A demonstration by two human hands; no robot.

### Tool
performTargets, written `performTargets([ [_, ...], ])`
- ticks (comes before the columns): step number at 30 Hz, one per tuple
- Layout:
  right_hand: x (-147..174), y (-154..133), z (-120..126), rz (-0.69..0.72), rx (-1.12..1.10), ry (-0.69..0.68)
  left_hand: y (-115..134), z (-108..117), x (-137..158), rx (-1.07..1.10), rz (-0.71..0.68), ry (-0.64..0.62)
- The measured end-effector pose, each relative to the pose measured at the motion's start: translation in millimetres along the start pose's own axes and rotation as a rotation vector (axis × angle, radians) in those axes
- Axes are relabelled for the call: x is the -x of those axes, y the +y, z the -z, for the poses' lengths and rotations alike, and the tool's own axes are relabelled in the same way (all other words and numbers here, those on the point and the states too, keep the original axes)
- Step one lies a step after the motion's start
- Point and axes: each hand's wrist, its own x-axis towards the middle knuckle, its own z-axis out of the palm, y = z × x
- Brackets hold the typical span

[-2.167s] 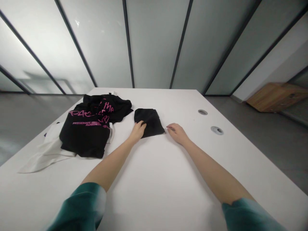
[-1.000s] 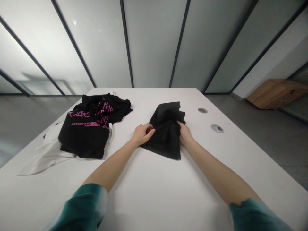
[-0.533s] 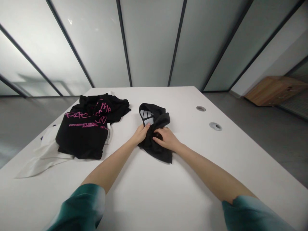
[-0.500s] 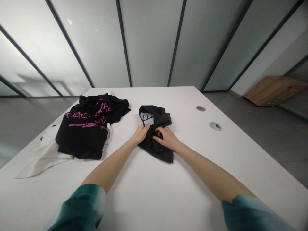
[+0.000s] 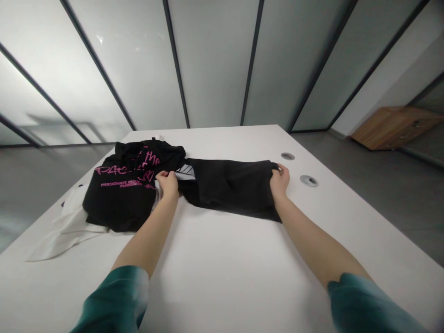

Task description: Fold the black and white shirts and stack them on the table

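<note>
A black garment point(image 5: 236, 187) with a white, black-lined patch near its left end lies stretched sideways between my hands; what kind of garment it is I cannot tell. My left hand point(image 5: 169, 185) is closed on its left end, close beside the clothes pile. At the opposite end, my right hand point(image 5: 279, 181) grips the upper right edge, fingers curled over the cloth. The garment's lower right corner hangs toward me on the table.
On the left, a black garment with pink lettering point(image 5: 120, 206) lies on top of white cloth point(image 5: 65, 233). Two round metal grommets point(image 5: 308, 181) are set into the white table point(image 5: 222, 268) at the right. Frosted glass panels point(image 5: 211, 64) stand behind, and a wooden cabinet point(image 5: 391, 127) is at far right.
The black garment, bunched up before, is now spread out wide. My left hand has moved left and my right hand has moved right, each with an end of it.
</note>
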Motion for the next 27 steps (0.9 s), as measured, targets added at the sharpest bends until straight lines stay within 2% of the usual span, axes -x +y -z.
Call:
performTargets([
  [2,7.3,-0.5,-3.0,0.11,0.014,-0.07,5.9,-1.6,8.6,-0.138,-0.21,0.022],
  [3,11.2,-0.6,-4.9,0.146,0.025,-0.103,10.5,-3.7,15.8,-0.193,-0.309,-0.061],
  [5,16.4,0.6,-8.3,0.177,0.048,-0.155,20.0,-9.3,33.6,-0.268,-0.503,-0.452],
  [7,17.3,3.6,-10.1,0.188,0.065,-0.175,26.5,-15.2,52.6,-0.35,-0.629,-0.821],
  [8,16.7,5.3,-10.4,0.195,0.073,-0.176,27.8,-17.9,61.1,-0.401,-0.666,-0.938],
  [10,14.7,8.5,-10.3,0.206,0.085,-0.17,26.9,-22.0,74.1,-0.496,-0.679,-1.039],
  [13,13.3,10.1,-9.4,0.206,0.095,-0.15,21.9,-25.0,80.5,-0.544,-0.615,-1.033],
  [15,13.4,8.7,-8.2,0.196,0.098,-0.137,20.4,-25.8,77.1,-0.506,-0.544,-0.967],
  [18,13.1,2.3,-3.7,0.21,0.135,-0.074,23.2,-27.0,65.8,-0.308,-0.364,-0.702],
  [20,14.1,-6.2,0.2,0.313,0.197,-0.048,28.1,-28.1,57.6,-0.076,-0.185,-0.483],
  [21,15.9,-11.6,1.8,0.401,0.229,-0.085,31.2,-28.6,54.1,0.048,-0.086,-0.415],
  [23,23.7,-23.6,2.6,0.609,0.288,-0.301,38.4,-28.8,49.3,0.264,0.106,-0.4],
  [25,36.0,-34.5,0.1,0.777,0.367,-0.622,46.5,-27.8,48.3,0.4,0.262,-0.489],
  [27,49.2,-41.6,-4.8,0.826,0.481,-0.881,54.2,-26.3,51.1,0.451,0.362,-0.587],
])
